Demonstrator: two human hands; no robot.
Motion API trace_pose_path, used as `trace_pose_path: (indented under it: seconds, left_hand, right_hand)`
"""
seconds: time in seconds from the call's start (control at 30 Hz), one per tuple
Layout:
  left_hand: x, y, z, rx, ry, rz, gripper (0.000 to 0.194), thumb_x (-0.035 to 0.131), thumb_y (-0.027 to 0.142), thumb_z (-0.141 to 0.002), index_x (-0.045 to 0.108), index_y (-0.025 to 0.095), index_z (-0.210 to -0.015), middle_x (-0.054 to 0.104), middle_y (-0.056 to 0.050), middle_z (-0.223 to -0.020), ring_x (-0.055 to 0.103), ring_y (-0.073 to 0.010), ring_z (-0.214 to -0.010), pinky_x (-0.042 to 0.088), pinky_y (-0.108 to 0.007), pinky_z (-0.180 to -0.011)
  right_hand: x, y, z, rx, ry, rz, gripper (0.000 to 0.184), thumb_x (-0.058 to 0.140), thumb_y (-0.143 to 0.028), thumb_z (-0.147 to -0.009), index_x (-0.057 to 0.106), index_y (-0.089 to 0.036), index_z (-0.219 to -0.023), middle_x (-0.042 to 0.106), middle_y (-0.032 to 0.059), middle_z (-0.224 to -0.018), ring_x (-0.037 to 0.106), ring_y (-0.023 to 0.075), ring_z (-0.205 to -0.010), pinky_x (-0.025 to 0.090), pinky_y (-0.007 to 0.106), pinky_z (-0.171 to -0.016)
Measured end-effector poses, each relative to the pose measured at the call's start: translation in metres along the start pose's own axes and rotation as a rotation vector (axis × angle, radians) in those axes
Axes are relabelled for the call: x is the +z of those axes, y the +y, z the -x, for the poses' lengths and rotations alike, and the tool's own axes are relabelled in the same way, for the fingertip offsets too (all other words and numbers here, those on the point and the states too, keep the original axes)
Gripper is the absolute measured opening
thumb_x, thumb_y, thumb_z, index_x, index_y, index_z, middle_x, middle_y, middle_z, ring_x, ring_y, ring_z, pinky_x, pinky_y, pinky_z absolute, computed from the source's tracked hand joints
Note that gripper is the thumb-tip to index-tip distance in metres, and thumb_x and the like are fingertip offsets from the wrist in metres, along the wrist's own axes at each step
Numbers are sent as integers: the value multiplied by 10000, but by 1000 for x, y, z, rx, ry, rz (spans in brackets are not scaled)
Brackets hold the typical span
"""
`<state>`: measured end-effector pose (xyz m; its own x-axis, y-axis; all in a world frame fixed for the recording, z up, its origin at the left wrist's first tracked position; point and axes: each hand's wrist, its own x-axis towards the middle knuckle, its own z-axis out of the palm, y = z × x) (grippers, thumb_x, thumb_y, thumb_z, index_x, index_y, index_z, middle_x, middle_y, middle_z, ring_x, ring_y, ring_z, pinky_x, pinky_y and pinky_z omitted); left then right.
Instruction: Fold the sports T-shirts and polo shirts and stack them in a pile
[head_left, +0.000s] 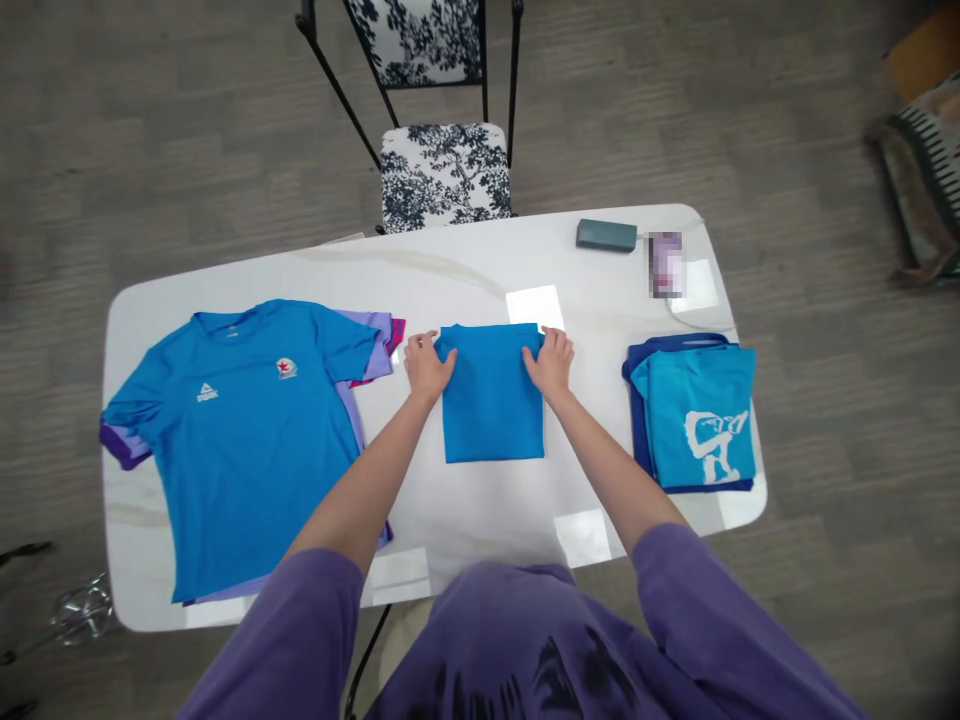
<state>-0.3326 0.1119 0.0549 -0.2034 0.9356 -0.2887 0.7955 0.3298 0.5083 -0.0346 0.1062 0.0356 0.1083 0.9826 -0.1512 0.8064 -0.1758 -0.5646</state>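
A blue T-shirt [492, 410], folded into a neat square, lies flat on the white table in front of me. My left hand [429, 366] is at its upper left corner, thumb on top of the cloth and fingers curled at the edge. At the upper right corner my right hand [550, 364] pinches the fabric in the same way. To the left, a spread-out blue T-shirt [247, 430] with a small round badge lies on top of purple shirts [352, 420]. A stack of folded shirts [701, 415], the top one bright blue with white print, sits at the right.
The white table [465, 510] has rounded corners. A dark green case [606, 236] and a pixelated phone-like item [666, 265] with a cable lie at its back right. Beyond the far edge stands a patterned chair [446, 175]. Bags [926, 180] rest on the floor at right.
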Motion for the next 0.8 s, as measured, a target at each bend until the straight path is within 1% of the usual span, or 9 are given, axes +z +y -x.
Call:
trace_pose_path:
  seconds: [0.07, 0.1, 0.17, 0.23, 0.33, 0.43, 0.53, 0.7, 0.8]
  left_hand:
    - [-3, -5, -23, -87, 6, -26, 746, 845, 546, -890, 577, 169, -1475, 481, -232, -1543, 420, -423, -1488, 353, -569, -1248]
    - [-5, -6, -32, -111, -23, -37, 749, 893, 550, -838, 609, 161, -1413, 488, -236, -1536, 420, -423, -1489, 359, -555, -1241]
    - [-7, -4, -44, -122, -102, -39, 613, 930, 515, -792, 674, 169, -1228, 552, -228, -1480, 452, -417, -1471, 373, -532, -1215]
    - [-9, 0, -42, -104, -168, -8, 425, 891, 458, -832, 681, 187, -1084, 654, -198, -1352, 543, -386, -1392, 409, -495, -1162]
    - [-20, 10, -18, -44, -191, 61, 274, 790, 399, -915, 652, 213, -1062, 736, -134, -1175, 662, -310, -1183, 468, -425, -1055]
    - [-46, 18, 24, 44, -162, 152, 252, 741, 405, -944, 620, 231, -1078, 740, -90, -1154, 674, -243, -1054, 498, -374, -997]
    - [-83, 22, 78, 125, -133, 244, 280, 718, 462, -947, 592, 236, -1052, 725, -60, -1124, 667, -198, -958, 532, -336, -929]
    - [-140, 20, 187, 188, -167, 535, 497, 818, 602, -840, 608, 230, -1096, 718, -50, -1074, 681, -177, -859, 573, -297, -771]
    - [-161, 21, 254, 198, -230, 689, 637, 901, 640, -760, 674, 224, -1185, 758, -85, -1139, 734, -227, -964, 624, -346, -837]
  right_hand:
    - [0, 7, -18, 126, 19, 12, 656, 714, -475, -932, 550, -117, -1457, 485, 262, -1485, 434, 449, -1378, 372, 692, -1188]
    - [-1, 9, -27, 157, -19, 12, 591, 762, -460, -887, 606, -123, -1347, 508, 252, -1432, 452, 449, -1348, 380, 695, -1174]
    - [-2, 8, -39, 160, -129, -13, 403, 802, -388, -829, 647, -161, -1124, 567, 202, -1307, 501, 423, -1278, 390, 689, -1158]
    - [-5, 3, -43, 131, -210, -62, 276, 770, -304, -824, 617, -196, -1027, 614, 135, -1157, 562, 364, -1167, 422, 649, -1132]
    - [-18, -11, -28, 103, -225, -137, 251, 688, -266, -866, 568, -230, -1084, 625, 57, -964, 598, 281, -946, 509, 511, -991]
    - [-43, -25, 6, 50, -206, -211, 224, 627, -329, -922, 513, -257, -1101, 614, 24, -896, 579, 246, -830, 508, 405, -846]
    - [-79, -37, 56, -25, -180, -278, 230, 604, -425, -943, 473, -277, -1060, 602, -4, -870, 564, 219, -767, 482, 363, -774]
    - [-148, -53, 165, -119, -118, -346, 299, 645, -507, -910, 474, -286, -1014, 631, -25, -906, 572, 187, -775, 480, 321, -751]
    - [-190, -55, 240, -140, -50, -384, 304, 649, -528, -927, 495, -285, -1025, 637, -24, -936, 581, 180, -802, 481, 309, -745]
